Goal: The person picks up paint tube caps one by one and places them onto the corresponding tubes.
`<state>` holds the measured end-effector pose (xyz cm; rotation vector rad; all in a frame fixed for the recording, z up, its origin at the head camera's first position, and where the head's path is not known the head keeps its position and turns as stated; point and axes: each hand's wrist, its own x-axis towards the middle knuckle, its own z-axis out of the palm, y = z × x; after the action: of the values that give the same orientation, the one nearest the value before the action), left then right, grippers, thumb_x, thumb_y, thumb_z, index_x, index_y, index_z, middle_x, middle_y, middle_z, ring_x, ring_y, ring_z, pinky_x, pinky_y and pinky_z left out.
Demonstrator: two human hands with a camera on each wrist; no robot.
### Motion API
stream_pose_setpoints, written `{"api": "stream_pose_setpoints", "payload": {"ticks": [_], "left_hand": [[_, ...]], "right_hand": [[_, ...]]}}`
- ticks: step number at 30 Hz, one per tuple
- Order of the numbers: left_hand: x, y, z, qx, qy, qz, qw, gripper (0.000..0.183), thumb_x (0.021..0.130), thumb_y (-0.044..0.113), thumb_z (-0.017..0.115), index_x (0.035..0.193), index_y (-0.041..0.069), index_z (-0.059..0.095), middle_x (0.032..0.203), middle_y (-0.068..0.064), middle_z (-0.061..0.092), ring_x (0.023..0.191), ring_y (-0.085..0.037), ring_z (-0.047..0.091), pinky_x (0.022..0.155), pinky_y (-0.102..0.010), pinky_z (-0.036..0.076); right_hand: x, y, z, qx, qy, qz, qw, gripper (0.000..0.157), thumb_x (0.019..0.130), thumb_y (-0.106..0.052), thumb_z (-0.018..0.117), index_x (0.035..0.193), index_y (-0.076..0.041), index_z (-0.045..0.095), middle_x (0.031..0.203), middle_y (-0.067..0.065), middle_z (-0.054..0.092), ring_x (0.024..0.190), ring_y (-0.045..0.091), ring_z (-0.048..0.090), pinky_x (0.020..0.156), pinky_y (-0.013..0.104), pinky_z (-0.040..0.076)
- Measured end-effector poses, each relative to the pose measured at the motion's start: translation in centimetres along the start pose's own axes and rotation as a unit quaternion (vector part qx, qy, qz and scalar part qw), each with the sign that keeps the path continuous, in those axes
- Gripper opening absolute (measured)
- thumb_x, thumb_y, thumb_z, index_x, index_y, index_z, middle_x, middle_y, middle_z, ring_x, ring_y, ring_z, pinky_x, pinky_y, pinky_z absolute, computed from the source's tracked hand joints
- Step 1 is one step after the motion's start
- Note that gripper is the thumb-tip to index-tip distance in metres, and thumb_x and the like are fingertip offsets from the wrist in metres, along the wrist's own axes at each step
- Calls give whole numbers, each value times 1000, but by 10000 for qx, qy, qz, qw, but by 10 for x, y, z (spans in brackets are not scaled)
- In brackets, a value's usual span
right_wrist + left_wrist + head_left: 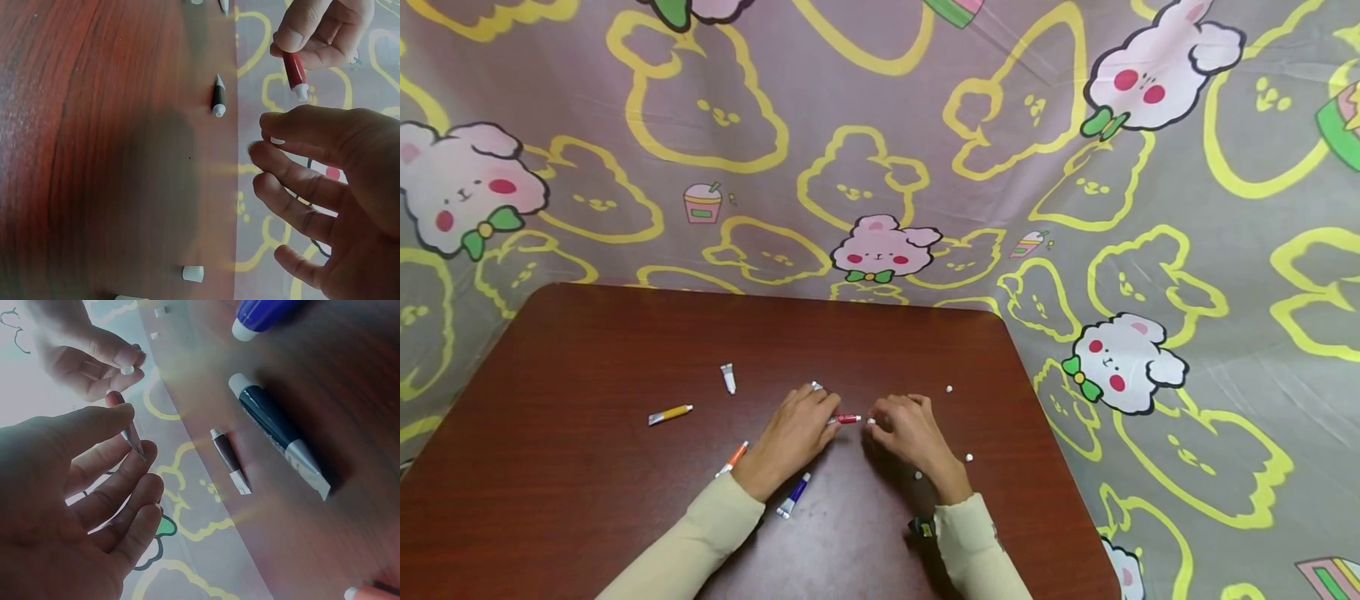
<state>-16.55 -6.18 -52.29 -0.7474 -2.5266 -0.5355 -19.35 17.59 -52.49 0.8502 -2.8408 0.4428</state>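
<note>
Head view: the left hand [797,429] is pinching a red tube [849,419], the right hand [914,429] pinching a white cap [871,422] near that tube.

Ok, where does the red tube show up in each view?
Head: red tube below centre, pinched in the left hand.
Left wrist: red tube at upper left, partly hidden.
Right wrist: red tube at upper right.
Shared landmark: the white cap pinched in the right hand.
</note>
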Motion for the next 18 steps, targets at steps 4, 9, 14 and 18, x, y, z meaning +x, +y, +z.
{"api": "stream_pose_setpoints", "payload": {"ticks": [4, 9, 14, 18], "left_hand": [[0, 0, 0, -21, -12, 5, 10000, 28, 84, 18, 92, 93, 12, 66, 89, -4, 71, 90, -27, 64, 73, -40, 49], [1, 1, -1, 1, -21, -8, 10000, 29, 84, 19, 93, 92, 12, 66, 89, -4, 71, 90, -27, 63, 73, -40, 49], [1, 2, -2, 9, -39, -29, 10000, 29, 84, 19, 93, 92, 12, 66, 90, -5, 71, 90, -27, 64, 74, -40, 50], [1, 2, -2, 25, -66, -30, 10000, 29, 84, 19, 93, 93, 12, 66, 91, -5, 72, 91, -27, 64, 74, -40, 50]], "right_hand": [[0, -2, 1, 100, -52, -19, 9999, 11, 93, -22, 85, 101, -17, 79, 94, -4, 79, 92, 18, 73, 107, 60, 46], [0, -4, 2, 122, 16, -140, 9998, 11, 93, -21, 86, 100, -17, 78, 93, -4, 80, 91, 17, 74, 107, 59, 46], [0, -7, 2, 210, 128, -239, 9994, 14, 91, -21, 88, 100, -16, 78, 93, -4, 80, 90, 18, 73, 107, 59, 46], [0, -9, 1, 240, 245, -330, 9989, 16, 90, -20, 89, 101, -16, 77, 94, -3, 80, 89, 18, 73, 106, 59, 46]]}}
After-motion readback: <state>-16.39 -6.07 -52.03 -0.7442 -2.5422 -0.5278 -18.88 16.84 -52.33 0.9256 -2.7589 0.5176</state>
